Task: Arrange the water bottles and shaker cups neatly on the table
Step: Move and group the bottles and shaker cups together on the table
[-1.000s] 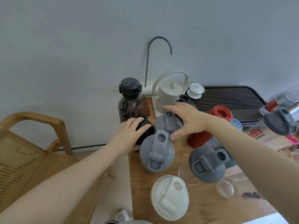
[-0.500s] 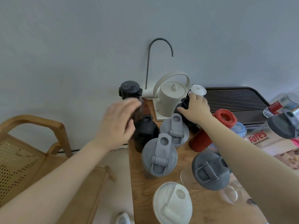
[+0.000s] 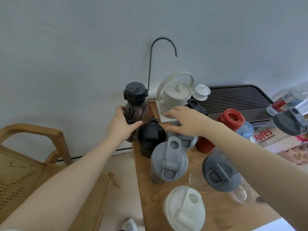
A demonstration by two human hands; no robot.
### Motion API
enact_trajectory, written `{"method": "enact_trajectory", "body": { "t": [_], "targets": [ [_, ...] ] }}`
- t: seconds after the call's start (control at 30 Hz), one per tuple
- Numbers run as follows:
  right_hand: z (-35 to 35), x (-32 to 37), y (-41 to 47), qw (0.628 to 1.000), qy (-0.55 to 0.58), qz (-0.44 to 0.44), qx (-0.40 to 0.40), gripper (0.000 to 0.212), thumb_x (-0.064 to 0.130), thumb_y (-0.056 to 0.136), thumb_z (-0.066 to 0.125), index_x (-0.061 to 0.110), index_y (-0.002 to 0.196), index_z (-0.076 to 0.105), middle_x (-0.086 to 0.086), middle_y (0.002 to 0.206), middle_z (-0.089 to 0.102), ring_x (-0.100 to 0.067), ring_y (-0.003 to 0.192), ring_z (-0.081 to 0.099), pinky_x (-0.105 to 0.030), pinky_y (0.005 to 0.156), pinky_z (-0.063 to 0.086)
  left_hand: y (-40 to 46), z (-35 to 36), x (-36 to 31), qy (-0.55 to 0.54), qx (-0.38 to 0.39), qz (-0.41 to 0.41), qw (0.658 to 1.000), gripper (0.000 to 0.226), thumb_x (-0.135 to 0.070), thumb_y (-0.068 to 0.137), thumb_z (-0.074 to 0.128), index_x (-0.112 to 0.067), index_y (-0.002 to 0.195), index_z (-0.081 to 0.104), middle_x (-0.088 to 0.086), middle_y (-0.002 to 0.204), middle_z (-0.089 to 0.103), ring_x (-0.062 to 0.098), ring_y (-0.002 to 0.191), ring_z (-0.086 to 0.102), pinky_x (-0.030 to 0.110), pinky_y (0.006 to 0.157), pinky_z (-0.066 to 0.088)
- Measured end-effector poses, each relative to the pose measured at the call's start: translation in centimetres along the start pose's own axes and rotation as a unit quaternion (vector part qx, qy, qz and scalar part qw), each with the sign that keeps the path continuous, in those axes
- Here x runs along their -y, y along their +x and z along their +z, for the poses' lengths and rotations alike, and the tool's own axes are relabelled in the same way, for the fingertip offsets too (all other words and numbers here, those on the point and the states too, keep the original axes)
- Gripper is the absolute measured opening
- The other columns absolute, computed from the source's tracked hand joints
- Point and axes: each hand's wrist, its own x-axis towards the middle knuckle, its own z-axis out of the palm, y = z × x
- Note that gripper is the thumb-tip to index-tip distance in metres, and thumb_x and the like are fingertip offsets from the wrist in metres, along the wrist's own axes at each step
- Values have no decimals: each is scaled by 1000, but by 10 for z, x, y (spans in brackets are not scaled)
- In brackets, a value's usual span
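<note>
The left hand [image 3: 122, 124] wraps around the tall smoky translucent bottle with a dark cap [image 3: 135, 104], upright at the wooden table's [image 3: 216, 209] far left corner. The right hand [image 3: 185, 120] rests open-fingered atop a light grey shaker lid [image 3: 186, 140]; whether it grips is unclear.

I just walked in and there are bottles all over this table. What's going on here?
A person is tidying a crowd of drink bottles and shaker cups on a wooden table. The left hand is wrapped around the tall smoky bottle at the back corner. The right hand rests on a grey-lidded cup in front of the white kettle. Other cups, a black bottle and a red bottle stand bunched around them, not yet in tidy rows.
</note>
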Motion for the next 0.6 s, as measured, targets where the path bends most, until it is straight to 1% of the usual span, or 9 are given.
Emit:
{"method": "enact_trajectory", "body": {
  "t": [0.1,0.17,0.23,0.27,0.33,0.4,0.43,0.5,0.6],
  "targets": [
    [0,-8,-33,987,132,-18,-88,40,35,92,50,19,129,50,-3,128,53,-17,117,49,-30,102,37,0,8,-3,-23,10,-13,1000,82,-34,76,73,-11,137,23,13,137,46,30,122,48,39,94,43],
    [2,-16,-48,992,117,-12,-47,51,34,90,54,22,138,39,-2,140,42,-16,127,40,-26,107,31,-10,7,-2,-35,-35,21,999,88,-34,77,72,-9,142,18,15,144,35,30,131,37,40,106,33],
    [8,-24,-55,998,64,14,26,76,41,85,60,28,146,17,-3,155,15,-22,141,21,-32,112,24,-32,0,-5,-15,-90,170,981,75,-35,82,61,-5,140,23,18,143,31,28,133,29,34,111,23],
    [10,-26,-59,998,48,22,33,86,44,82,62,29,148,9,-3,157,4,-24,143,13,-36,114,22,-44,-4,-8,-32,-78,249,965,67,-35,83,55,-6,137,27,16,140,33,25,131,30,29,110,22],
    [10,-26,-69,999,24,11,-28,91,49,79,64,26,148,8,-6,157,5,-28,143,16,-40,114,24,-69,-9,-15,-86,42,329,940,60,-36,82,51,-17,135,31,-1,137,34,8,127,34,17,106,27],
    [6,-27,-83,998,26,-1,-59,86,57,78,61,25,146,18,-4,150,25,-26,135,33,-42,109,35,-91,-9,-23,-111,167,303,932,66,-46,76,56,-36,133,25,-25,135,25,-12,121,32,4,98,28],
    [5,-28,-91,999,22,-5,-30,84,60,77,58,27,145,21,0,147,32,-22,130,39,-42,105,39,-101,-6,-23,-105,193,283,934,75,-52,70,62,-45,131,18,-34,135,18,-17,121,29,0,95,27],
    [7,-33,-107,997,-37,-1,67,85,66,73,55,32,144,21,7,144,34,-17,127,42,-38,101,42,-118,3,-21,-80,191,258,944,97,-58,58,75,-54,129,9,-45,133,8,-16,125,24,0,96,24],
    [16,-46,-126,987,-65,14,144,93,69,67,60,38,143,18,12,147,27,-16,129,38,-36,102,41,-137,16,-22,-32,152,218,964,111,-49,54,84,-49,131,5,-37,135,12,-11,127,19,13,103,22]
  ]
}}
